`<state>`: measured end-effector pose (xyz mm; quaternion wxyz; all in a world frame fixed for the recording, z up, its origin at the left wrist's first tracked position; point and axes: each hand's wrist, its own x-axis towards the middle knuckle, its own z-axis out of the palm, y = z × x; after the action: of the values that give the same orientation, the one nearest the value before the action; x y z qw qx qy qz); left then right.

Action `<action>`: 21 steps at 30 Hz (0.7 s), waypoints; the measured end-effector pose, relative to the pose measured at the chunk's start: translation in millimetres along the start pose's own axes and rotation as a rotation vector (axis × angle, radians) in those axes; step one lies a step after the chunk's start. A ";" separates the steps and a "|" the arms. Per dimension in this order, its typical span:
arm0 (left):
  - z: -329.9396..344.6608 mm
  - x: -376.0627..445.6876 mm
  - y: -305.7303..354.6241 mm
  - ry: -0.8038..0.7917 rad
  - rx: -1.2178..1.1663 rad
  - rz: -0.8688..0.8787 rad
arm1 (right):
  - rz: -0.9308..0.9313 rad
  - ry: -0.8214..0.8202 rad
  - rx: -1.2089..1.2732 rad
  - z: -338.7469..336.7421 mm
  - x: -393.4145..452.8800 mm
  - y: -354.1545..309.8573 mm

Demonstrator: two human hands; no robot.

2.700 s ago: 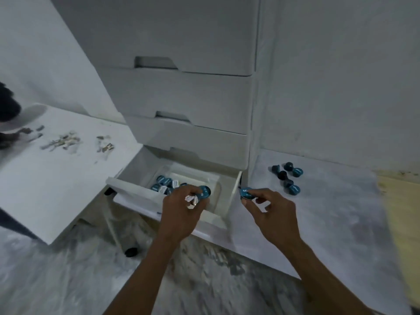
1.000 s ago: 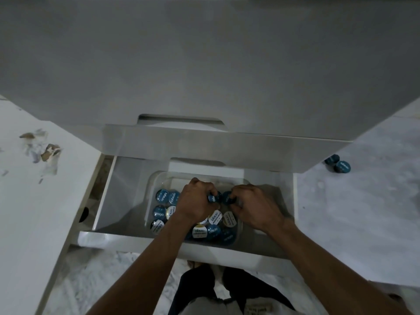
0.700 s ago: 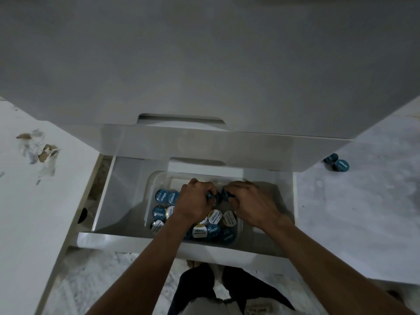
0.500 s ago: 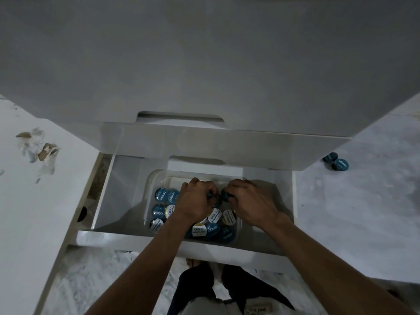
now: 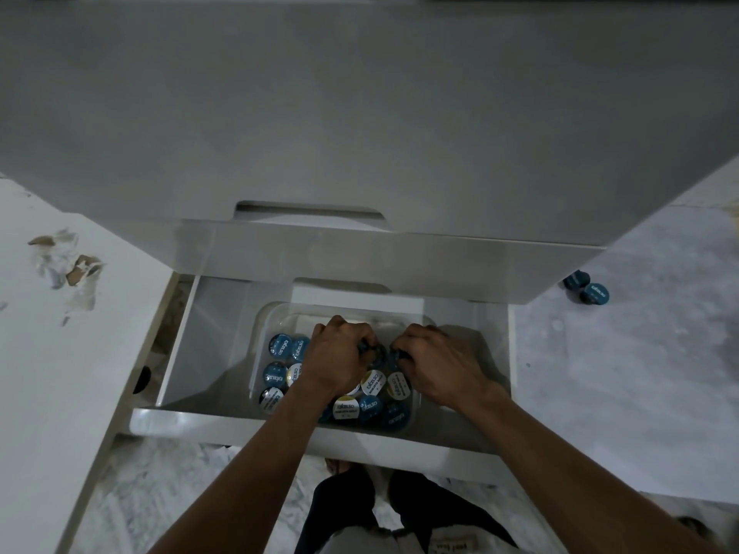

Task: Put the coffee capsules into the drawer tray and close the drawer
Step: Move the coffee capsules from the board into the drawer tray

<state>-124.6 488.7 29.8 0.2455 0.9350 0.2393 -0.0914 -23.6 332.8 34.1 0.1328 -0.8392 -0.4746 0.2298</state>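
Both hands, left hand [image 5: 337,359] and right hand [image 5: 439,363], pinch capsules [image 5: 379,352] (fingers closed) over the tray [image 5: 262,325]; release low at its twelve o'clock gap.

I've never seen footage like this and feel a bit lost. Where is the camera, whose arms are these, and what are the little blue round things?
There is no machine here. A person wears one camera on the head, so you look down along their own two bare arms. The left hand and right hand reach into an open drawer at the bottom of a white cabinet.

Inside the drawer sits a clear plastic tray, partly filled with coffee capsules, the blue and white discs you noticed. Each hand's fingers are curled around a dark capsule, held low over the tray, side by side.

Two more capsules lie outside, on the pale surface to the right of the cabinet. On the white surface to the left are some torn scraps. At the bottom edge you see the person's legs.
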 end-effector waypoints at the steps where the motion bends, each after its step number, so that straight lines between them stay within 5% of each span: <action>1: 0.4 -0.1 -0.5 0.000 -0.002 0.000 | 0.000 0.003 0.011 0.4 -1.1 0.2; 8: -10.1 -8.2 2.3 0.139 -0.121 0.019 | 0.083 0.081 0.188 -8.3 -4.5 -4.9; 21: -41.6 -52.7 47.1 0.186 -0.399 0.165 | 0.305 0.538 0.575 -48.6 -92.3 -37.9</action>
<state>-145.0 452.3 100.5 0.4090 0.8887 0.1970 0.0645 -67.6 272.8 116.5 0.4451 -0.8588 -0.2098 0.1428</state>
